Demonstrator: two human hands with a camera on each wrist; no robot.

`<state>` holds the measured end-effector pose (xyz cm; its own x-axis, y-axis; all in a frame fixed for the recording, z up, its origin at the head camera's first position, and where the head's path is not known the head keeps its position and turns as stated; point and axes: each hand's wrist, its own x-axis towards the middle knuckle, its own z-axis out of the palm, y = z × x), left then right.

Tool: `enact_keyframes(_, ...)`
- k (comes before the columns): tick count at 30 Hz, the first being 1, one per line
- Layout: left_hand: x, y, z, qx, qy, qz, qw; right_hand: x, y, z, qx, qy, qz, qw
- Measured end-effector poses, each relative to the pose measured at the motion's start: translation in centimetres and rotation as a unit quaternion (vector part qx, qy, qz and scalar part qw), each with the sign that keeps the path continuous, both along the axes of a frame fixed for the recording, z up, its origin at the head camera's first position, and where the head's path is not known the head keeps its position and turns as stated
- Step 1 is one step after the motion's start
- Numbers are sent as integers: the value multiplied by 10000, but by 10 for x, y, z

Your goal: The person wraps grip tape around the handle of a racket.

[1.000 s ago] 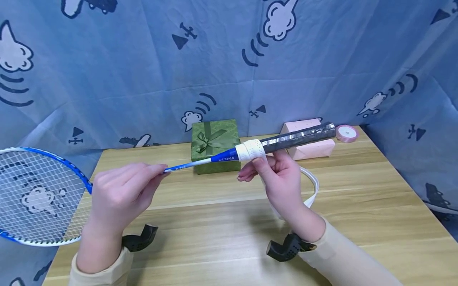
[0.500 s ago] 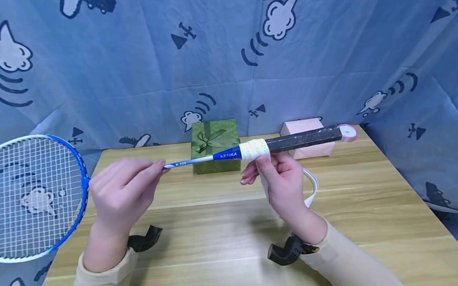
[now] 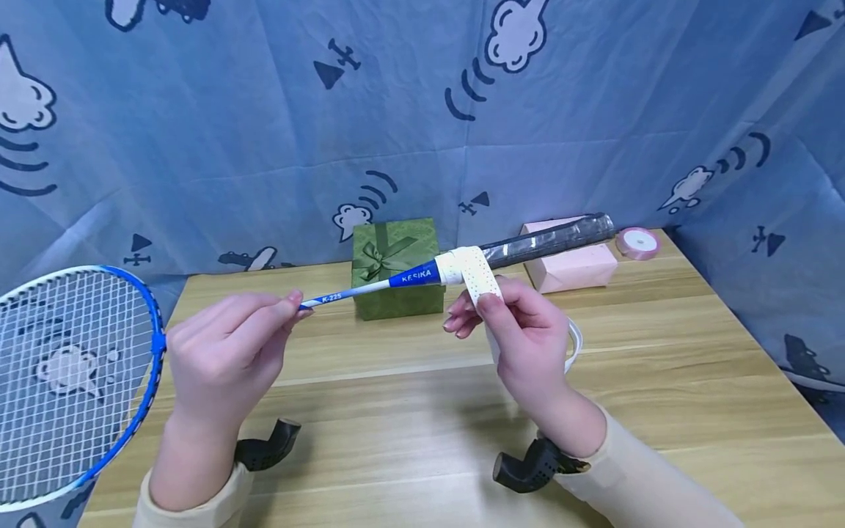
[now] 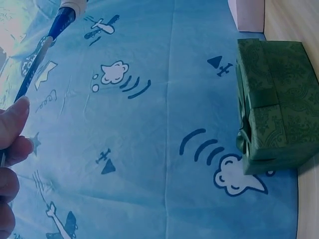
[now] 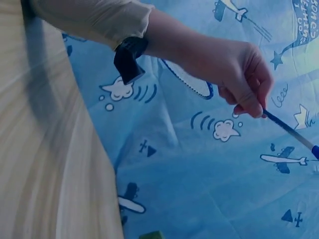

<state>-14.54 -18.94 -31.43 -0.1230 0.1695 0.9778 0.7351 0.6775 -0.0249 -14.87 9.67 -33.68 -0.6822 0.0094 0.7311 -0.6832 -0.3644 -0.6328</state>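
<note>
A blue and white badminton racket (image 3: 414,276) is held above the table, its strung head at the left and its dark, bare handle (image 3: 551,238) tilted up to the right. My left hand (image 3: 227,352) pinches the thin shaft between thumb and fingers; the left wrist view shows the shaft (image 4: 34,72) rising from those fingertips. White perforated grip tape (image 3: 482,279) is wound round the handle's lower end, beside the blue cone. Between thumb and fingers, my right hand (image 3: 531,345) pinches the tape's free length just below the handle. More tape loops down behind that wrist.
A green gift box (image 3: 399,253) with a bow stands at the back of the wooden table (image 3: 409,440). Behind the handle are a pink box (image 3: 577,270) and a pink ribbon roll (image 3: 638,243). A blue patterned cloth (image 3: 409,110) hangs behind the table.
The racket has turned about its shaft and the handle's end tipped upward. My right hand has moved slightly right and down, drawing a flat stretch of tape away from the handle.
</note>
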Motion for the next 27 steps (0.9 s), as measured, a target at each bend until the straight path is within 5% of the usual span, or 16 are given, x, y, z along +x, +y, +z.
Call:
enact_keyframes(14,1,-4,4,-117,-123,75,9998,-2,0,-4,98,-255,-212,9994)
enact_keyframes(27,5,-8,8,-121,-355,-498,9981,-9,-1,-12,290,-27,-589,9978)
